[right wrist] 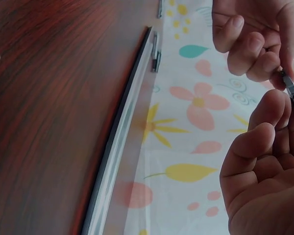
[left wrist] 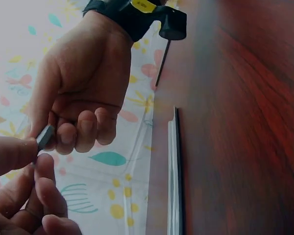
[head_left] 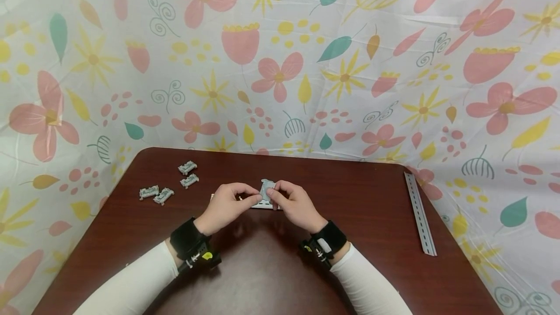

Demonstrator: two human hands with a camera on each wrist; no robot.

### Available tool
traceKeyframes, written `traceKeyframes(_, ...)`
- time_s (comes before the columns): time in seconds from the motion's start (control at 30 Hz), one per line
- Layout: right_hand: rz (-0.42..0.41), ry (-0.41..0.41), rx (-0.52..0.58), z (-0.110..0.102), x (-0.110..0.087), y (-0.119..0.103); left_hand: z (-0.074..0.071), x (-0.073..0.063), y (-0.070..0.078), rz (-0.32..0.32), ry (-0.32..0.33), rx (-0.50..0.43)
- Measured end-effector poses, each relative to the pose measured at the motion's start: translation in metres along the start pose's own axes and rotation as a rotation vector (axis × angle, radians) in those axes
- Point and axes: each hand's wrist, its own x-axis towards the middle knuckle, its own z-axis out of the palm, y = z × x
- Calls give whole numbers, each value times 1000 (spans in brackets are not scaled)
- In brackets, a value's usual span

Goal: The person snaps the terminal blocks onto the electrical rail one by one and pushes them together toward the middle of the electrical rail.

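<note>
Over the middle of the table, both hands hold up one flat grey terminal block (head_left: 266, 188). My left hand (head_left: 229, 206) pinches its left edge between thumb and fingertips. From the other side my right hand (head_left: 298, 206) grips it, thumb across the face. Edge-on, the terminal block (left wrist: 45, 137) shows as a thin grey sliver between the fingertips in the left wrist view. Just below the hands lies a short slotted metal rail (head_left: 262, 204), partly hidden by them; the right wrist view shows this rail (right wrist: 123, 132) lengthwise, apart from the fingers.
Several similar grey terminal blocks (head_left: 189, 181) lie at the table's left. A longer slotted metal rail (head_left: 420, 214) lies along the right edge of the dark red-brown table (head_left: 367, 237). Behind the table hangs a flower-patterned cloth (head_left: 280, 106).
</note>
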Motion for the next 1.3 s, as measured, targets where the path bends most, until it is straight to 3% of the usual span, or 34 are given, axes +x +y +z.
traceKeyframes(0.27,30,40,-33,-2,2,11,-10,5,-16,-22,-66,103)
traceKeyframes(0.53,58,43,-55,-6,4,19,-25,9,-41,-17,-146,450)
traceKeyframes(0.67,84,39,-77,-8,6,23,-29,8,-49,-47,-196,544)
traceKeyframes(0.87,110,40,-114,-9,10,24,-32,5,-51,-55,-249,629)
traceKeyframes(1.3,176,-42,-258,6,28,28,-27,7,-56,-13,-228,671)
